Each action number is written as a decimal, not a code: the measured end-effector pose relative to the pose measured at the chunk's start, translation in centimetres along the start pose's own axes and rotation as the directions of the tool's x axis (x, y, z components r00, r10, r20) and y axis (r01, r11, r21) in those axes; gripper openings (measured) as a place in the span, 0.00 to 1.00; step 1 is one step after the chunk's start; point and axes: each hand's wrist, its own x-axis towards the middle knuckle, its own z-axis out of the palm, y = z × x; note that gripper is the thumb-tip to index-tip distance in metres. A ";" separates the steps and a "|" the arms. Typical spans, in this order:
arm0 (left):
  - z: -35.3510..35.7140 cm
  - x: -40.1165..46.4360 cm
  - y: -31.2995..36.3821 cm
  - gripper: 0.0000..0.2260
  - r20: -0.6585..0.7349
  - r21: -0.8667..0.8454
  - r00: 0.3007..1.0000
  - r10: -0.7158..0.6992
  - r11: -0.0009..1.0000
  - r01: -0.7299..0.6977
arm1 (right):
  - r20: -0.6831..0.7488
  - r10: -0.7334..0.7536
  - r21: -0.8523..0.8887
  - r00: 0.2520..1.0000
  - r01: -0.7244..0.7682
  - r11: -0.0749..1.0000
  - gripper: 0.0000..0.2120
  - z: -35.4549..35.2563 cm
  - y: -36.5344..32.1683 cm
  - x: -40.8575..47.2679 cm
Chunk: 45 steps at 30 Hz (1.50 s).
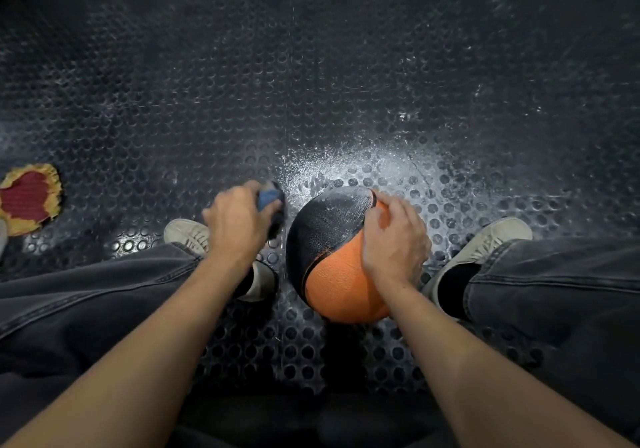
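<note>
An orange and black basketball [329,250] sits on the dark studded rubber floor [311,84] between my feet. Its black upper panel looks wet and pale with droplets. My right hand [394,239] lies over the ball's right side, fingers spread and bent along its curve. My left hand [239,222] grips a blue object [269,197], blurred and partly hidden by my fingers, just left of the ball and apart from it.
A wet, whitish patch [346,167] spreads on the floor beyond the ball. A red and yellow cloth [29,200] lies at the far left. My pale shoes [188,234] [491,239] and dark trouser legs flank the ball.
</note>
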 end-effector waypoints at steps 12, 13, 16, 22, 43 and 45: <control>4.9 -3.5 -1.5 0.18 0.331 -0.689 0.895 0.298 0.725 0.014 | 0.059 -0.005 -0.019 0.998 0.006 1.000 0.16 -0.5 -0.3 0.5; 5.0 -3.9 -1.3 0.18 0.302 -0.644 0.912 0.277 0.765 -0.019 | 0.058 -0.004 -0.017 0.998 0.005 1.000 0.16 -0.6 -0.2 0.6; 5.3 -5.0 -1.1 0.16 0.105 -0.516 0.929 0.356 0.818 -0.255 | 0.046 0.029 -0.029 0.999 -0.028 0.999 0.15 -0.8 -0.6 0.9; 3.7 -5.9 1.9 0.15 0.016 -0.324 0.812 0.583 0.771 -0.548 | 0.039 0.170 0.037 0.985 -0.171 0.985 0.14 -0.5 -1.7 0.8; 2.8 -5.9 0.6 0.12 0.182 -0.131 0.480 0.858 0.505 -0.853 | 0.169 0.073 -0.050 0.983 -0.066 0.997 0.16 -2.4 -1.6 4.1; 3.0 -4.8 2.6 0.12 0.166 -0.141 0.565 0.808 0.587 -0.797 | 0.203 0.027 -0.051 0.979 -0.017 0.999 0.16 -2.4 -1.7 3.9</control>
